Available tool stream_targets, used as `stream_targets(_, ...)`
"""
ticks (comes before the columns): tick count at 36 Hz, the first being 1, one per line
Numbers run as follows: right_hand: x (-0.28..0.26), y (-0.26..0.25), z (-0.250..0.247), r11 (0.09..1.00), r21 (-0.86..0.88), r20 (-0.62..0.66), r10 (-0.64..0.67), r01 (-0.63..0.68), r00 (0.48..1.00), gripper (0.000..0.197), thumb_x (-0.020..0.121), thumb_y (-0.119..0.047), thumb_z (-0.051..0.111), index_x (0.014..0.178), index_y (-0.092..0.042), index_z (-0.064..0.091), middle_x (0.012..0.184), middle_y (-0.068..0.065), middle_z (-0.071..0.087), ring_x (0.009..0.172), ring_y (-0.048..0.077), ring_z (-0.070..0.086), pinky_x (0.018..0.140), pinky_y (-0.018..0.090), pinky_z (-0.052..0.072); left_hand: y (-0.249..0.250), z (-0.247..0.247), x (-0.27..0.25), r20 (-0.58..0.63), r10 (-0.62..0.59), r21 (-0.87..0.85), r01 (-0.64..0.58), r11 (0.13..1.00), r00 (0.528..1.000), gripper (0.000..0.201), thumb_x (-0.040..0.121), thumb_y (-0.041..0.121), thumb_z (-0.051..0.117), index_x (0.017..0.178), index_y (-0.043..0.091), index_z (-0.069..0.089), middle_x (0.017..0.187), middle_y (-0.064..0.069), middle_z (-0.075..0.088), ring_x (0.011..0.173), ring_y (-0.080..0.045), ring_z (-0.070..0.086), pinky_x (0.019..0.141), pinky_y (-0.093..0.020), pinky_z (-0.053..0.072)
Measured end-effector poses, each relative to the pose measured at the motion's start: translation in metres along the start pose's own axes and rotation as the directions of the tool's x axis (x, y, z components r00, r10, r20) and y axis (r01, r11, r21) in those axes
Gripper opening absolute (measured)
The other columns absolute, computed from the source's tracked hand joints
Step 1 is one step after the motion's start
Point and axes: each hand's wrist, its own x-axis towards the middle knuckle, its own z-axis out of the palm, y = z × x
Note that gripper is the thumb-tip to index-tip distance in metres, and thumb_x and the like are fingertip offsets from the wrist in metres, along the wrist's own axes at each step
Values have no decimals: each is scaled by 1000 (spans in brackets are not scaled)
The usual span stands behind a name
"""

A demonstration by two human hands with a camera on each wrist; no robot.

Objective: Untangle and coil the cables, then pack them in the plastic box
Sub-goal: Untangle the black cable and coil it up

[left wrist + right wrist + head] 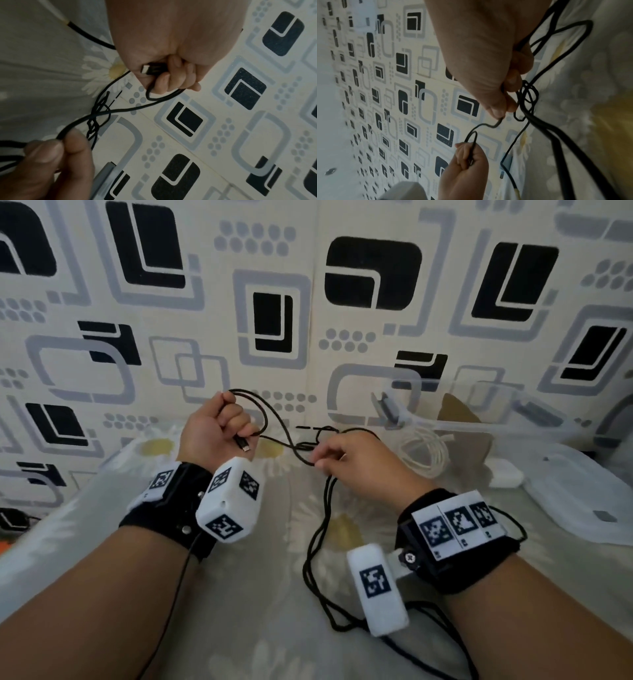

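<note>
Between the two hands, in the head view, a black cable (pixel 284 440) is being worked at: its plug end is being held in the clenched left hand (pixel 214 433), a short loop rising above the fist, while a strand just beside a small knot (pixel 310 445) is being pinched by the right hand (pixel 352 463). Below the right hand, slack loops of the same cable are being left to trail over the daisy-print sheet (pixel 239 594). Beyond the right hand, a clear plastic box (pixel 411 419) is lying open with a coiled white cable (pixel 424 453) already inside; its lid (pixel 582 501) is lying well to the right of that hand. In the left wrist view, the connector (pixel 146 69) is being gripped in the curled fingers (pixel 173 75), and the tangle (pixel 99 113) is hanging between both hands. In the right wrist view, the knot is being shown just beside the right fingertips (pixel 496 111), uncleared. The task is judged about halfway through: one cable is packed, whereas the black one is yet to be freed, coiled and boxed.
</note>
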Motion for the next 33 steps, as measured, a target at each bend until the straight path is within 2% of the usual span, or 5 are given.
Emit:
stream_targets(4,-4,-2,0,1000,3,80,-22,22,997,16,92,-17,62,103,-19,73,94,-5,71,92,9,65,88,26,51,-2,-3,2,-29,12,14,-11,1000,1000,35,102,24,41,71,16,54,50,8,24,40,-8,18,44,-18,22)
stream_targets(11,-10,-2,0,998,49,131,-50,44,990,15,91,-19,64,100,-26,73,93,-10,71,92,7,65,91,28,51,-4,2,-3,15,6,-58,-5,998,1000,37,103,28,35,85,11,62,51,9,27,41,-7,22,44,-17,26)
stream_targets(20,-18,-7,-1,975,186,197,-158,121,968,16,93,-14,61,103,-18,73,87,5,72,78,6,64,79,15,49,-21,11,-19,116,-7,167,-12,986,993,28,103,21,34,108,9,58,57,11,31,45,-6,27,52,-14,31)
stream_targets(28,-23,-8,-4,957,229,155,-217,179,964,15,95,-12,58,98,-18,71,91,4,72,74,5,62,74,12,47,-35,11,-28,280,17,611,-192,768,960,35,106,21,28,124,8,55,64,7,53,54,-7,41,58,-19,38)
stream_targets(33,-23,-5,-6,940,264,75,-244,217,967,13,95,-11,59,95,-15,71,82,6,70,70,0,58,75,15,47,-40,12,-35,368,-79,693,-217,688,927,34,105,20,31,127,7,54,79,0,67,68,-13,62,64,-24,50)
